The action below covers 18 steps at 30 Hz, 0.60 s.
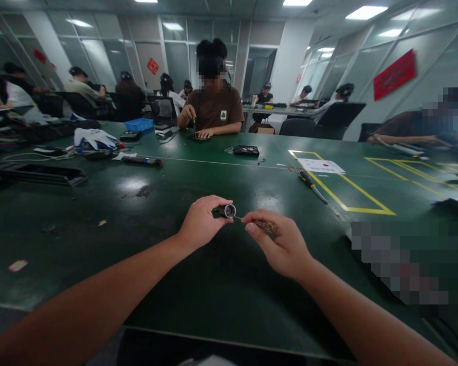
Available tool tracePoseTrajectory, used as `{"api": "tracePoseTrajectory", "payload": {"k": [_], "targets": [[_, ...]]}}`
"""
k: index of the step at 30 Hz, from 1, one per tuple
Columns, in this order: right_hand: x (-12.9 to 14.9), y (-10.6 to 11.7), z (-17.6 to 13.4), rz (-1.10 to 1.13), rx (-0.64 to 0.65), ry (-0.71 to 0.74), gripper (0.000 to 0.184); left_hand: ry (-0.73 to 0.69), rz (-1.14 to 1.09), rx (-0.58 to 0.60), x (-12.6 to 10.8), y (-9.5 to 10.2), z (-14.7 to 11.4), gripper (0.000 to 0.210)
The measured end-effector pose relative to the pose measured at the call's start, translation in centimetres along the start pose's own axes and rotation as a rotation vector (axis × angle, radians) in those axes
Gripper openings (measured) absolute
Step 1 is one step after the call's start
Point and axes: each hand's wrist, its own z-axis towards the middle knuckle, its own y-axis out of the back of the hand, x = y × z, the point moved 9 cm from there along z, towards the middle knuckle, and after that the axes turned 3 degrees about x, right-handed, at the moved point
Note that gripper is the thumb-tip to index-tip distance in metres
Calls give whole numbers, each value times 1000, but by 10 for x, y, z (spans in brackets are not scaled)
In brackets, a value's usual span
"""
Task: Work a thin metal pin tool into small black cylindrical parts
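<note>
My left hand (203, 221) is closed around a short dark cylinder with a silver rim (229, 210), its round end turned toward me. Inside the rim the cylinder is dark, with small details I cannot make out. My right hand (284, 241) grips a small screwdriver (265, 225) by its brownish see-through handle. The screwdriver's thin shaft points left and ends close beside the rim; whether it touches is unclear. Both hands are above the green table (183, 295).
A yellow and black screwdriver (313, 186) lies to the right, near a white sheet (320, 165) and yellow tape. Farther off are a black device (246, 151), white gloves (95, 140) and a blue basket (139, 125). A co-worker (213, 109) sits opposite, holding a tool.
</note>
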Motion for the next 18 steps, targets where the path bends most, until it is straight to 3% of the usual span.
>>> {"api": "tracePoseTrajectory", "payload": {"k": [5,8,12,15,18], "targets": [[16,-7,-1,-44,95,110,16,-13,24,-12,-1,2,1,35],[-3,-6,1,85,55,-51,17,-30,20,-14,-2,2,0,34],[-37,-7,2,439,-30,-268,23,-29,25,-7,-3,1,0,36],[-47,-8,3,536,-59,-307,26,-18,28,5,-2,0,0,36],[-41,-8,1,446,-43,-282,25,-22,6,1,-1,0,0,35]]}}
